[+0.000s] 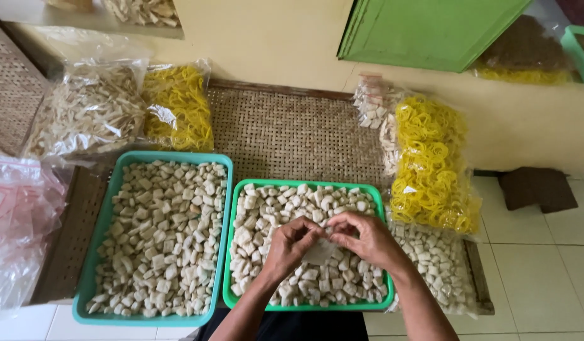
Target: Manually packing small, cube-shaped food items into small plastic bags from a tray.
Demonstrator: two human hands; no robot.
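While both hands meet over the green tray, the scene reads so:

Left hand point(291, 243): fingers curled and pinched on the edge of a small clear bag point(318, 252), probably so its mouth can be worked between the fingertips.
Right hand point(361, 239): fingers bent inward, pinching the same bag from the other side; both hands touch at the fingertips.
Small clear bag: hangs just below the fingers, above the middle of the green tray point(232, 252), so anything dropped would likely land among the pieces.
Green tray: full of pale cracker pieces point(267, 208), near the front edge of the woven mat point(292, 132).
Teal tray point(102, 233): beside it to the left, touching or nearly so, holding similar pieces.
Yellow rubber bands point(431, 164): bagged at the mat's right edge, within easy reach of the right hand.
Bag of strips point(90, 113): at the back left corner, apart from the trays.
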